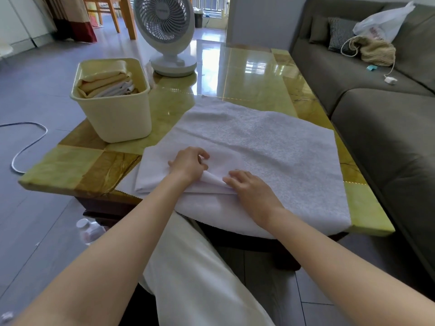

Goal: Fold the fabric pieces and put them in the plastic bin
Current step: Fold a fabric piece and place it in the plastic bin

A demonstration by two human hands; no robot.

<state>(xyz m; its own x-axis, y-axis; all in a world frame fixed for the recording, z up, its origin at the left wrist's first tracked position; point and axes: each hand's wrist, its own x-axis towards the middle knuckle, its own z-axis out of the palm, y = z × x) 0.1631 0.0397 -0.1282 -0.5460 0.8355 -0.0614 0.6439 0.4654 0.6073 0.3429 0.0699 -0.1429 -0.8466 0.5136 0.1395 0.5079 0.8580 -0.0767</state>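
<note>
Nearest, the two hands sit close together at the front edge of the bench (247, 74). The left hand (188, 165) pinches a raised ridge of the white fabric (270, 142), and the right hand (249, 187) curls its fingers onto the same ridge from the other side. The fabric lies spread across the bench, partly folded on its left. Further back on the left stands the plastic bin (117, 118), holding folded cloths (106, 84). Behind it is a white fan (164, 31).

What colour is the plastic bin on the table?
The bin is a plain pale cream yellow, with no pattern. The head view shows it clearly.
</note>
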